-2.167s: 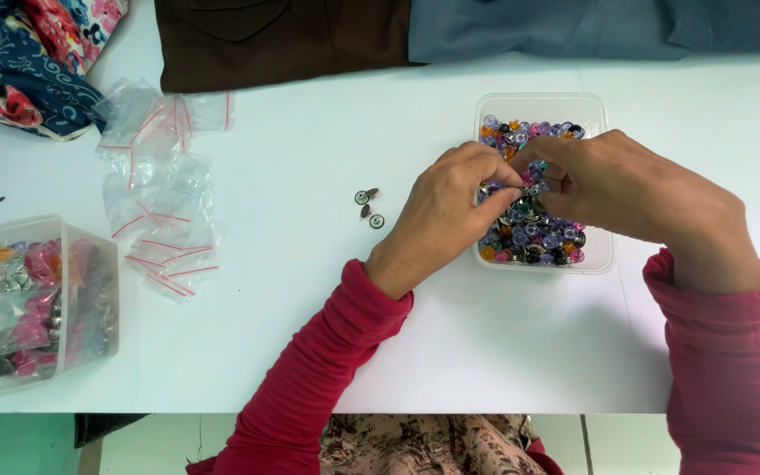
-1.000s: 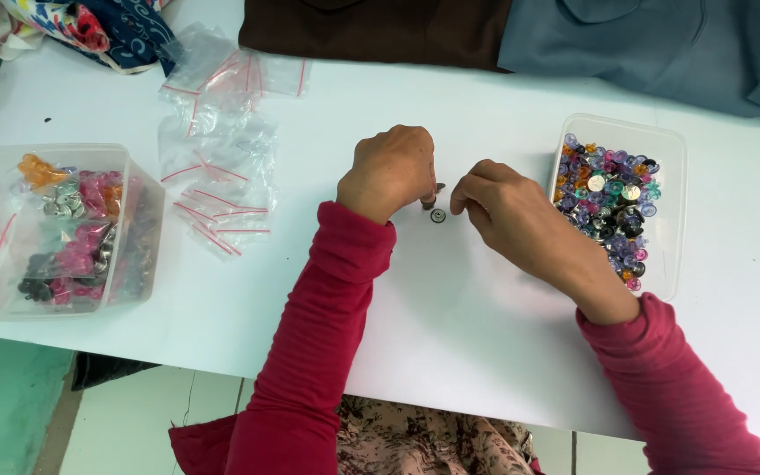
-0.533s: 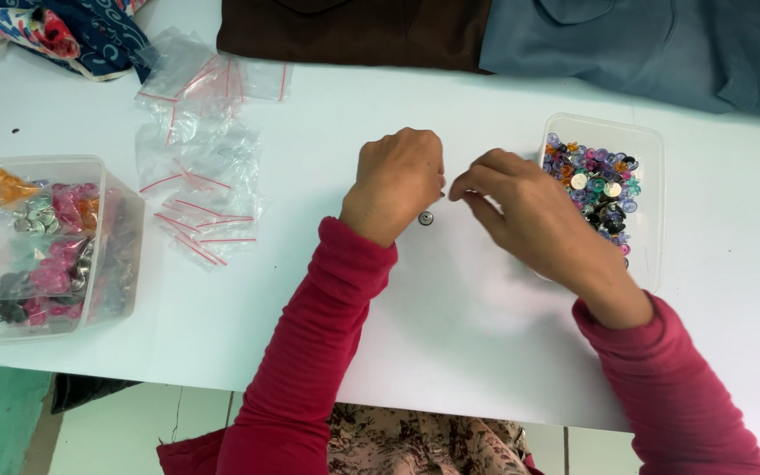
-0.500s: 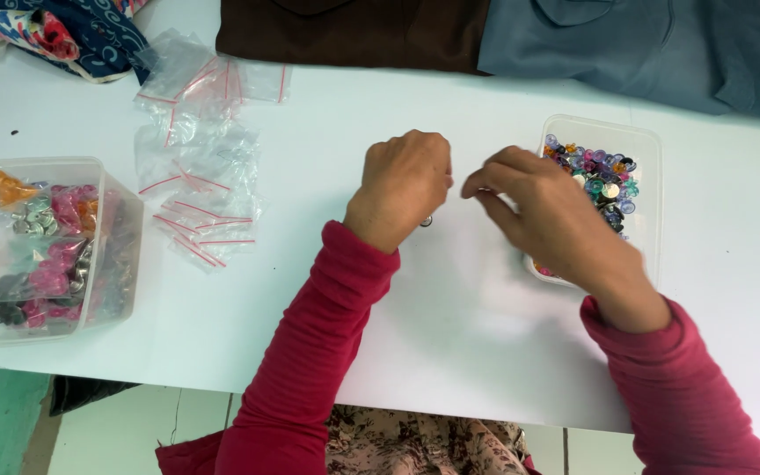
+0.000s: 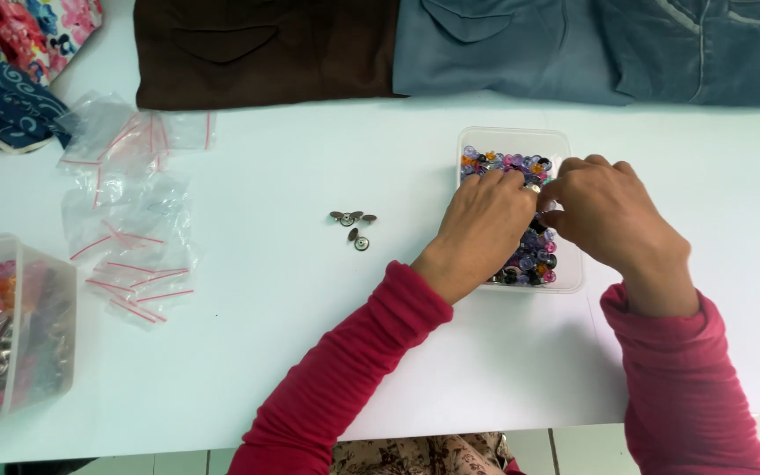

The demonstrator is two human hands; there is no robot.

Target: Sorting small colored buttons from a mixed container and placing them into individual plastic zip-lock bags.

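Head view, the only one: both hands over a clear tub [image 5: 521,139] of small coloured buttons [image 5: 534,251] at right of the white bench [image 5: 310,352]. Left hand [image 5: 484,230] arched over the tub's near-left half, fingers curled down into the heap; right hand [image 5: 604,215] beside it, fingers [image 5: 565,176] bunched narrow toward the left hand's tips, nearly touching. Whether either pinches a button, cannot tell; the tips are hidden. Buttons look light, hard, smooth, likely slippery and prone to scatter; best pinched one at a time by the rim between thumb and forefinger. Four metal studs [image 5: 352,225] lie loose on the bench, well left of the hands. Further left, empty zip bags [image 5: 129,220]; a second tub [image 5: 10,325] at the left edge. Folded cloth [image 5: 266,53] along the far side.
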